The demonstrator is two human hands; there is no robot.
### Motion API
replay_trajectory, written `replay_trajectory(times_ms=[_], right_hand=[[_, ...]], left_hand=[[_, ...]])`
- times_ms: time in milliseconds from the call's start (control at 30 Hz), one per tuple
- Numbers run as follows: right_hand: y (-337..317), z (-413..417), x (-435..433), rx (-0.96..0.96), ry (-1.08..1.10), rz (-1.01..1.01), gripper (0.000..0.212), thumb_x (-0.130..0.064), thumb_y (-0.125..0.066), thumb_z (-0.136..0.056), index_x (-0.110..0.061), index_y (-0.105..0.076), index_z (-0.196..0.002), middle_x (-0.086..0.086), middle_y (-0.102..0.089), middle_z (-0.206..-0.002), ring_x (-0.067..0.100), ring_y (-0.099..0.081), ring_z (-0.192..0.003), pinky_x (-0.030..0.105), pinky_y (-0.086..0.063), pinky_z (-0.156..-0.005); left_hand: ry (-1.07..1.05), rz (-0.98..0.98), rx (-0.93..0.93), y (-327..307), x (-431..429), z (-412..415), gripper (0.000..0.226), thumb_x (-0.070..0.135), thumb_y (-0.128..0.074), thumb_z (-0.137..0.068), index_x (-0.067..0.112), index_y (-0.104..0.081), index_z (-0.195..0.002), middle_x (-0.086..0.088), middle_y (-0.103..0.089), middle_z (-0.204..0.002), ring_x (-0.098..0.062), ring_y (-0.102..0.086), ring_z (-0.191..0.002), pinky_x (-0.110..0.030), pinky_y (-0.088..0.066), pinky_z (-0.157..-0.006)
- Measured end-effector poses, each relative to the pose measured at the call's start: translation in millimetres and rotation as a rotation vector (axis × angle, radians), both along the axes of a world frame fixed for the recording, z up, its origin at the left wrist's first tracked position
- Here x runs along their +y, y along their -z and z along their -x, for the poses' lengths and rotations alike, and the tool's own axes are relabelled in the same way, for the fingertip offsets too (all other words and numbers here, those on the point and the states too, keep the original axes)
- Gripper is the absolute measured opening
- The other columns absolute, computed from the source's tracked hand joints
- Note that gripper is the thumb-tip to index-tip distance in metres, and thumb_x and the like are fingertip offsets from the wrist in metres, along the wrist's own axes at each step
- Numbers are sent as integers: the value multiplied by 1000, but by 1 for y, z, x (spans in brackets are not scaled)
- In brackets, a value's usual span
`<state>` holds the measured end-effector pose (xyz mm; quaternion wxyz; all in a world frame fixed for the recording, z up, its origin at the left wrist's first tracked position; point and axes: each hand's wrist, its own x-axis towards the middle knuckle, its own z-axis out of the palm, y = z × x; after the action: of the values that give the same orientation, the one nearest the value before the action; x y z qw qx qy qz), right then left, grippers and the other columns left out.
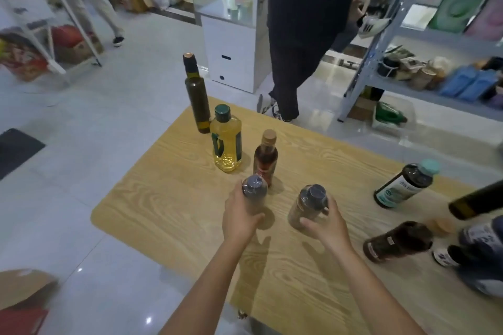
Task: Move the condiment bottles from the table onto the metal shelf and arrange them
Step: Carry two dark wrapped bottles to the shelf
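— Condiment bottles (226, 144) are all out on the wooden table (168, 198), and the person has hold of two.
— Which two?
— The left hand (239, 216) has its fingers wrapped round a dark-capped bottle (254, 189). The right hand (326, 223) is curled round a second capped bottle (309, 202), paler through its side. I can't tell whether either is lifted off the wood.
— What's in the others?
— Just behind the left hand, a small bottle (266, 160) of reddish-brown liquid with a cork-coloured cap. Then a green-capped bottle (227, 163) of clear yellow oil, and a tall dark green bottle (197, 98) at the far edge. Off right, a teal-capped bottle (402, 185) with dark contents.
— And the shelf?
— The metal shelf (381, 35) stands to the right, well apart from the table, loaded with packets and jars.
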<state>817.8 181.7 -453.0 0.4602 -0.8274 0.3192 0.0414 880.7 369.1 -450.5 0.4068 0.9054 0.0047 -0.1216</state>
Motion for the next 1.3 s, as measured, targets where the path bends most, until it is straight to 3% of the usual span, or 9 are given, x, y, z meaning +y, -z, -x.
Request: replay_trajectory(times_ms=[133,367,600,767,933,1000,1100,1200,1300], right_hand=[[3,-17,5,-60,151,-145,78,-14,-83,-68,-22,-41,-134,-1,-52,-131,18,-49,-117,28,-37,-91],[-1,-16,3,-83,115,-114,71,-18,-89,-58,-21,-51,-119,-9,-56,-111,12,-52,-107,24,-37,-86],[-13,-9,-8,-154,5,-261,47,-32,-88,-58,-23,-65,-98,-5,-70,-98,16,-65,-95,30,-49,-80],[-47,-4,-4,-237,-299,-292,32,-37,-84,-63,-25,-68,-88,-7,-71,-90,11,-66,-86,27,-51,-71],[-96,21,27,-336,-607,-417,16,-30,-77,-74,-30,-65,-84,-12,-68,-86,-1,-64,-75,16,-48,-63],[-113,36,47,-368,-694,-521,9,-25,-74,-77,-22,-69,-84,-10,-70,-78,-1,-65,-66,12,-47,-59],[-142,64,87,-348,-880,-641,18,-29,-73,-79,-12,-70,-86,-6,-70,-74,2,-66,-64,12,-48,-57],[-170,100,132,-374,-1132,-700,13,-28,-71,-80,-15,-68,-77,-6,-70,-68,5,-66,-63,14,-49,-57],[-199,152,177,-450,-1399,-733,10,-23,-73,-79,-19,-66,-73,-6,-70,-68,5,-67,-64,15,-50,-59]], left_hand=[[-79,314,136,11,-2,-18,74,3,-80,-64,17,-46,-128,1,-58,-117,-21,-56,-110,-23,-40,-81],[-70,316,94,19,5,-14,61,14,-85,-60,28,-53,-110,14,-62,-98,-9,-58,-89,-20,-41,-66],[-241,440,111,11,22,31,55,20,-88,-58,23,-59,-104,11,-67,-97,-7,-63,-90,-26,-52,-76],[-456,667,18,-24,32,90,41,16,-80,-73,16,-62,-110,0,-70,-101,-14,-66,-90,-21,-50,-68],[-658,787,-135,-70,42,163,20,20,-73,-80,19,-62,-96,4,-68,-86,-7,-66,-73,-20,-48,-61],[-701,796,-195,-87,51,195,29,27,-75,-77,17,-63,-101,0,-71,-91,-13,-69,-80,-27,-50,-67],[-810,791,-333,-120,66,248,26,24,-73,-78,17,-63,-102,6,-71,-86,-11,-68,-78,-27,-50,-67],[-904,741,-481,-152,80,306,34,28,-74,-71,18,-63,-101,6,-71,-85,-12,-68,-80,-24,-51,-67],[-1037,669,-653,-179,91,374,41,28,-76,-68,13,-63,-103,-2,-72,-90,-21,-68,-84,-31,-54,-73]])
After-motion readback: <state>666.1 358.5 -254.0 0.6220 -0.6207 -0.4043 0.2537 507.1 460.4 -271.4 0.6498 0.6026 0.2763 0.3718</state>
